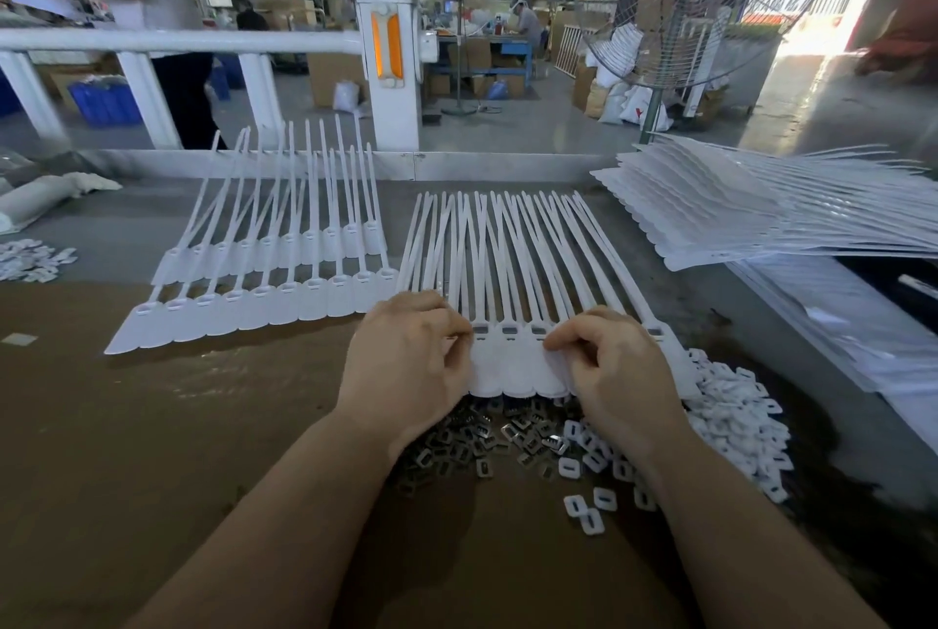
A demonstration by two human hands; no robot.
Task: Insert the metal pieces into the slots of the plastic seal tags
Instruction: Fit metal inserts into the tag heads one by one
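A fanned row of white plastic seal tags (512, 364) lies in front of me, long tails pointing away. Some of their slots show dark metal inside. My left hand (406, 364) rests on the row's left end, fingers curled at a slot. My right hand (614, 364) rests on the right part, fingertips pinched at a slot near the middle. Whether either pinch holds a metal piece is hidden by the fingers. A pile of small dark metal pieces (482, 440) lies just below the tags, between my wrists.
Small white plastic caps (731, 415) are heaped at the right and spill toward me. Two more tag rows (254, 303) lie at the left, a tall stack of tags (736, 217) at the back right. A white railing (203, 42) and a fan (680, 4) stand beyond the bench.
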